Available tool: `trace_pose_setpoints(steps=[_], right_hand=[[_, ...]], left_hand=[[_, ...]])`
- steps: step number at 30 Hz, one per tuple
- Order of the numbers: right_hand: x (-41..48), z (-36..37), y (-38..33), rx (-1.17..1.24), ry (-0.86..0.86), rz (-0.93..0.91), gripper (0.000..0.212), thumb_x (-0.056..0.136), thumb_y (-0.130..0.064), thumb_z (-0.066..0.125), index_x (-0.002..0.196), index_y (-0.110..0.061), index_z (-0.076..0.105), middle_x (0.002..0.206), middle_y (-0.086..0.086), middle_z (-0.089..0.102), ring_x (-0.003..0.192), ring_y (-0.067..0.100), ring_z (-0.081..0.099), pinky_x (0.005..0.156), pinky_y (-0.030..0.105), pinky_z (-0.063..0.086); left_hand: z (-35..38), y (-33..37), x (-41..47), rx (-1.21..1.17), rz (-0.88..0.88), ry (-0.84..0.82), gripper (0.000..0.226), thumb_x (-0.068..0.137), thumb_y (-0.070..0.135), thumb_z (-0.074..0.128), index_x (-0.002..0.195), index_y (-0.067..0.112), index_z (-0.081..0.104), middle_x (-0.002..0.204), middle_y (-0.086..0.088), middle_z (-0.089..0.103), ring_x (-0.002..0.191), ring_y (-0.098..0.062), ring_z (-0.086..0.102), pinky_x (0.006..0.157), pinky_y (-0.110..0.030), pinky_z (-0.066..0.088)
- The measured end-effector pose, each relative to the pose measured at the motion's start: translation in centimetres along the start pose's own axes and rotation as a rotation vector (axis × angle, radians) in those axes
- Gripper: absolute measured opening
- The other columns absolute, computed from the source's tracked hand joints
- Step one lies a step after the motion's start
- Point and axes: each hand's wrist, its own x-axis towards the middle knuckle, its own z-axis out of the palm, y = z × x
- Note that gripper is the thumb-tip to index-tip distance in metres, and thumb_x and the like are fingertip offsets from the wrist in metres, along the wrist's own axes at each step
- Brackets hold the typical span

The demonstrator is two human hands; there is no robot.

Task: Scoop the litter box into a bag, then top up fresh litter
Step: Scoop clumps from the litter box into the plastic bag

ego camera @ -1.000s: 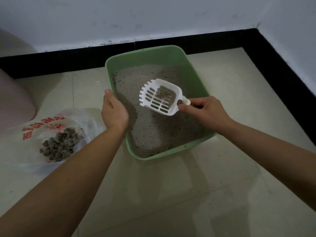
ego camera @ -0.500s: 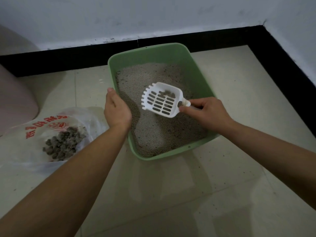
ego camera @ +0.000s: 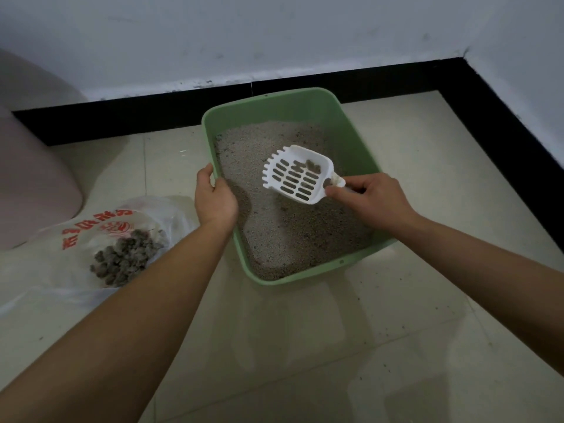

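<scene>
A green litter box (ego camera: 354,138) stands on the tiled floor, half full of grey litter (ego camera: 293,239). My left hand (ego camera: 215,199) grips its left rim. My right hand (ego camera: 369,198) holds the handle of a white slotted scoop (ego camera: 297,174), which hangs above the litter with a few dark clumps in its back end. To the left lies a clear plastic bag (ego camera: 91,236) with red print, holding a heap of dark clumps (ego camera: 123,259).
The box sits in a corner, close to a black skirting board (ego camera: 152,108) and white walls. A pale pink rounded object (ego camera: 30,184) stands at the far left. Loose grains speckle the floor tiles (ego camera: 396,331) near the box.
The loose litter has sifted out through the scoop's slots, leaving only a few clumps. The scoop stays above the litter box; my left hand keeps its grip on the rim.
</scene>
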Motion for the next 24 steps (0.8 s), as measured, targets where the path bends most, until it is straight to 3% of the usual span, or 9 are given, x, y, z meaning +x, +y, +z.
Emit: trace_pose_setpoints(steps=[2, 5, 8, 11, 13, 15, 19, 22, 24], right_hand=[[-0.2, -0.3, -0.7, -0.024, 0.001, 0.004, 0.028, 0.083, -0.060, 0.066, 0.103, -0.043, 0.075, 0.050, -0.016, 0.057, 0.042, 0.000, 0.043, 0.054, 0.024, 0.039], [-0.6, -0.5, -2.0, -0.039, 0.000, 0.011, 0.031, 0.083, -0.061, 0.064, 0.105, -0.041, 0.076, 0.059, -0.009, 0.064, 0.040, 0.000, 0.043, 0.052, 0.024, 0.039], [-1.1, -0.3, -4.2, -0.043, -0.022, 0.014, 0.036, 0.084, -0.064, 0.062, 0.107, -0.039, 0.074, 0.070, -0.006, 0.071, 0.042, 0.001, 0.043, 0.052, 0.025, 0.041], [-1.6, 0.7, -7.8, -0.050, -0.055, -0.017, 0.040, 0.087, -0.064, 0.059, 0.110, -0.035, 0.073, 0.056, -0.017, 0.063, 0.041, 0.004, 0.041, 0.050, 0.022, 0.040], [-1.5, 1.9, -11.0, -0.083, -0.083, -0.067, 0.043, 0.088, -0.064, 0.056, 0.112, -0.033, 0.073, 0.062, -0.016, 0.063, 0.043, 0.005, 0.046, 0.050, 0.022, 0.041], [-1.4, 3.7, -14.5, -0.148, -0.105, -0.140, 0.045, 0.091, -0.063, 0.053, 0.114, -0.029, 0.073, 0.071, -0.011, 0.066, 0.048, 0.011, 0.049, 0.051, 0.023, 0.041], [-1.8, 8.7, -20.7, -0.454, -0.112, -0.360, 0.047, 0.097, -0.060, 0.041, 0.112, -0.026, 0.070, 0.081, -0.001, 0.065, 0.073, 0.019, 0.061, 0.064, 0.030, 0.043], [-3.0, 13.1, -22.5, -0.848, -0.039, -0.600, 0.034, 0.099, -0.044, 0.043, 0.117, -0.022, 0.062, 0.110, 0.008, 0.063, 0.102, 0.030, 0.058, 0.087, 0.041, 0.041], [-4.3, 15.4, -22.5, -1.101, -0.078, -0.840, 0.031, 0.095, -0.027, 0.049, 0.123, -0.017, 0.057, 0.114, 0.011, 0.059, 0.103, 0.031, 0.054, 0.087, 0.043, 0.039]], left_hand=[[-1.0, 0.4, 0.8, -0.012, -0.054, -0.097, 0.048, 0.095, 0.018, 0.040, 0.143, 0.027, 0.040, 0.116, 0.000, 0.059, 0.096, -0.019, 0.059, 0.084, -0.033, 0.051], [-3.8, 1.1, 1.6, 0.124, -0.063, -0.216, 0.048, 0.094, 0.012, 0.039, 0.140, 0.022, 0.046, 0.104, -0.009, 0.062, 0.069, -0.019, 0.053, 0.061, -0.028, 0.042], [-8.6, 1.4, 1.5, 0.504, 0.246, -0.204, 0.040, 0.094, 0.013, 0.041, 0.132, 0.020, 0.052, 0.107, -0.009, 0.060, 0.075, -0.021, 0.057, 0.066, -0.030, 0.045], [-14.4, 0.5, 1.3, 0.817, 0.461, -0.271, 0.033, 0.096, 0.017, 0.040, 0.124, 0.019, 0.057, 0.116, -0.007, 0.058, 0.096, -0.025, 0.056, 0.081, -0.035, 0.045], [-18.2, -0.8, 1.0, 0.987, 0.588, -0.288, 0.032, 0.097, 0.029, 0.038, 0.118, 0.019, 0.061, 0.116, -0.006, 0.060, 0.102, -0.026, 0.055, 0.083, -0.037, 0.045], [-21.7, -2.6, 0.4, 1.178, 0.667, -0.292, 0.049, 0.094, 0.053, 0.028, 0.108, 0.022, 0.064, 0.109, -0.004, 0.064, 0.097, -0.025, 0.055, 0.080, -0.037, 0.042], [-26.5, -6.4, -1.1, 1.417, 0.636, -0.324, 0.071, 0.081, 0.076, 0.026, 0.110, 0.025, 0.065, 0.108, -0.001, 0.067, 0.100, -0.025, 0.058, 0.082, -0.040, 0.041], [-27.7, -7.4, -1.7, 1.539, 0.672, -0.375, 0.051, 0.080, 0.057, 0.025, 0.089, 0.025, 0.063, 0.093, 0.002, 0.068, 0.088, -0.022, 0.058, 0.080, -0.037, 0.040], [-27.8, -7.6, -1.9, 1.512, 0.712, -0.360, 0.038, 0.078, 0.048, 0.030, 0.075, 0.025, 0.060, 0.079, 0.002, 0.067, 0.075, -0.023, 0.058, 0.075, -0.036, 0.041]])
